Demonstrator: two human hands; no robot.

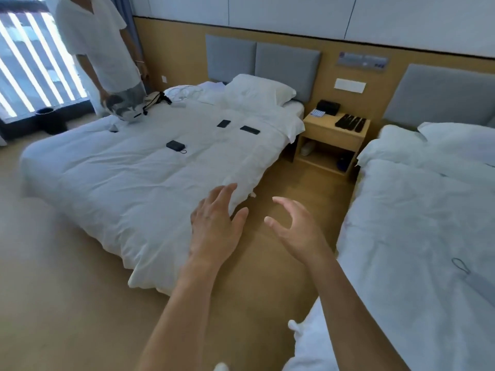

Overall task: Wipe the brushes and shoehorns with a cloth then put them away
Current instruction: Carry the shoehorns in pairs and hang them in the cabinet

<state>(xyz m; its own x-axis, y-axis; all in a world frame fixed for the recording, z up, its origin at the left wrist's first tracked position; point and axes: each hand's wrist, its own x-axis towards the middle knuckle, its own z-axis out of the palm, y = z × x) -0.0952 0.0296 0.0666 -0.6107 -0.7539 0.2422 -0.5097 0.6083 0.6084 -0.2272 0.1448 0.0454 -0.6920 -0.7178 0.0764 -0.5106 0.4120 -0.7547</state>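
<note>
Several black brushes and shoehorns (350,121) lie side by side on top of the wooden nightstand (332,135) between the two beds, far ahead of my hands. My left hand (214,226) is raised over the aisle by the corner of the left bed, fingers spread and holding nothing. My right hand (294,226) hovers beside it, fingers loosely curved, also holding nothing. No cloth is plainly in view.
The left bed (134,178) carries two phones (223,123), a power bank (174,145) and a bag. The right bed (417,223) has a strap on it. A person in white (99,41) stands at the far left by the window. A black box (328,107) sits on the nightstand.
</note>
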